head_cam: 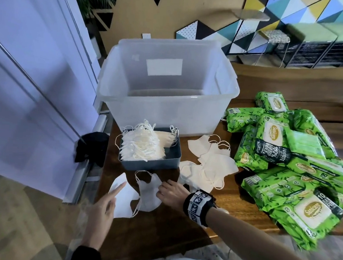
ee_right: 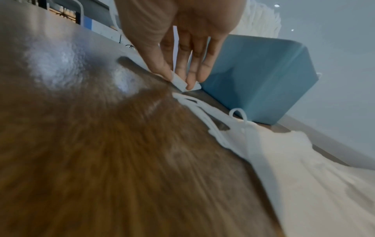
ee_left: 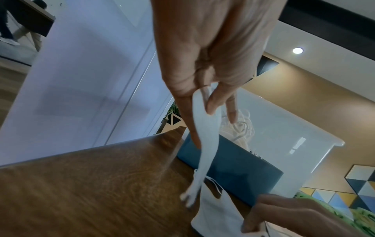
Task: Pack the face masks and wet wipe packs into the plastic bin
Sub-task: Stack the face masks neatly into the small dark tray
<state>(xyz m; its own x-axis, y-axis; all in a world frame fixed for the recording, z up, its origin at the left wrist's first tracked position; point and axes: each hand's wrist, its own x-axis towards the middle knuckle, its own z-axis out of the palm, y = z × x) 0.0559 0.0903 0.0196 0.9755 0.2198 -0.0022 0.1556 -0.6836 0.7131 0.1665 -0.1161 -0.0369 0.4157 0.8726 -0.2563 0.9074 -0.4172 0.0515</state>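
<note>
Gathering loose masks for bin: our left hand pinches one mask, right hand nips second mask flat on surface, stacking likely

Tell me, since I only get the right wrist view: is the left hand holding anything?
Observer: Yes. The left hand holds a white face mask between its fingers.
Operator: Anything in the bin?
Observer: In the head view, no masks or packs show inside the clear plastic bin.
Operator: Where are the wipes?
Observer: The green wet wipe packs lie piled to the right of the bin.
</note>
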